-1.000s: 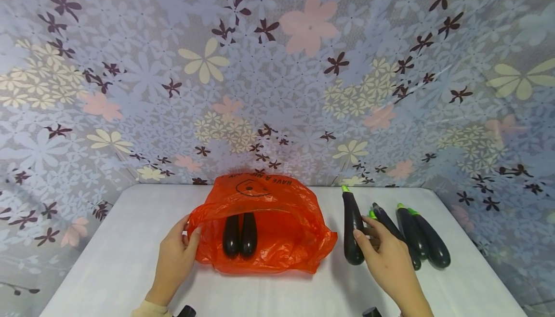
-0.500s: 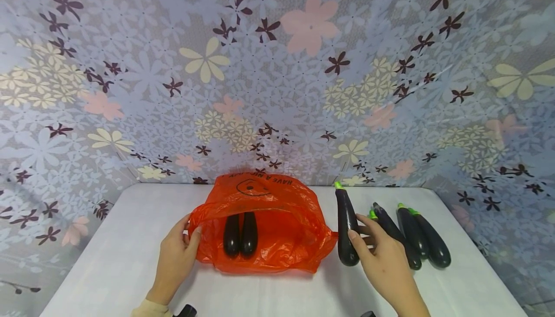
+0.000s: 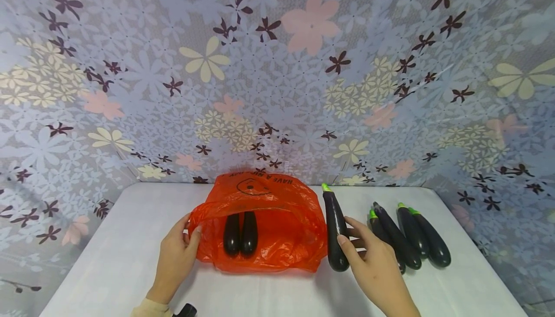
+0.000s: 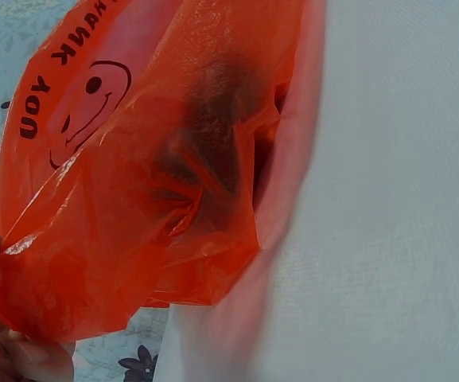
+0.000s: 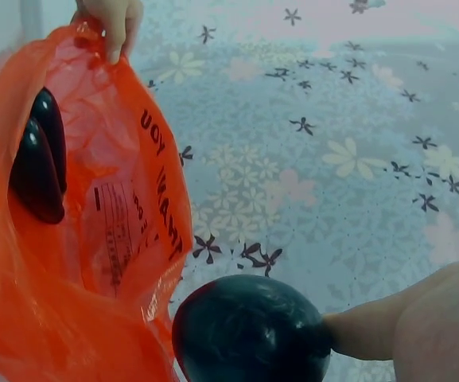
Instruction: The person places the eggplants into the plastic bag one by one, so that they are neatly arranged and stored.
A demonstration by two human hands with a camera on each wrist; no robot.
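Observation:
A red plastic bag [image 3: 286,240] with a printed smiley lies on the white table, its mouth facing the person. Inside, toward its left side, two dark eggplants [image 3: 231,235] lie side by side. My left hand [image 3: 175,254] pinches the left edge of the bag's mouth between thumb and fingers. Against the bag's right edge is another eggplant [image 3: 335,230], green stem pointing away, which my right hand [image 3: 370,261] grips from its right side. In the right wrist view the rounded end of this eggplant [image 5: 253,330] shows close up, with the thumb [image 5: 372,330] pressed on it.
Several more eggplants [image 3: 416,235] lie in a group on the right part of the white table [image 3: 277,297]. A flower-patterned cloth [image 3: 277,90] rises behind the table and at both sides. A small black object [image 3: 186,310] shows at the bottom edge.
My right hand has moved left with its eggplant, away from the group on the right and up to the bag's right edge. My left hand stays on the bag.

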